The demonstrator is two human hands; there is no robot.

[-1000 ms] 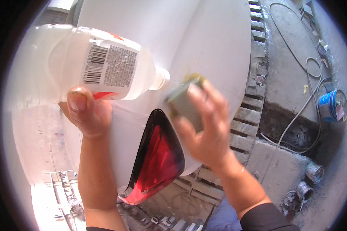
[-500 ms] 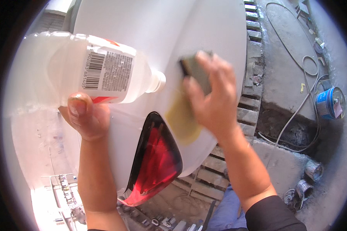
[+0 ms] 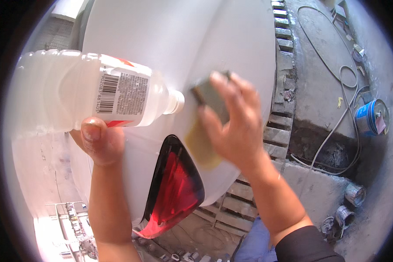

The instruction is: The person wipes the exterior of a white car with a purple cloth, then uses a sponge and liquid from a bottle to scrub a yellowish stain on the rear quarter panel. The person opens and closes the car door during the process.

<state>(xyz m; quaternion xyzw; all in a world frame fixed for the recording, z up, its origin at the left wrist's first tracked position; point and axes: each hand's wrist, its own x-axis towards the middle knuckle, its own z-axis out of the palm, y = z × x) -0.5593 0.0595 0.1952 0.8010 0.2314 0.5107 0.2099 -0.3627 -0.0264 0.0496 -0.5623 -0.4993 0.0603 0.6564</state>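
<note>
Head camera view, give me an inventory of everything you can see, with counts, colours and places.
Bottle: one, cloudy clear, left hand
Block: one, grey-green, right hand
Patch: one, yellowish, below block
Panel: one, white, centre
Tail light: one, red and black, lower centre
Slats: several, grey, right of panel
Hose: at least one, grey, right floor
Bucket: one, blue, far right
Cans: two, silver, lower right
Clutter: too small to count, mixed, lower edge
Trousers: one pair, blue, bottom
Sleeve: one, black, lower right
Left hand: one, bare, holding bottle
Right hand: one, bare, holding block
</note>
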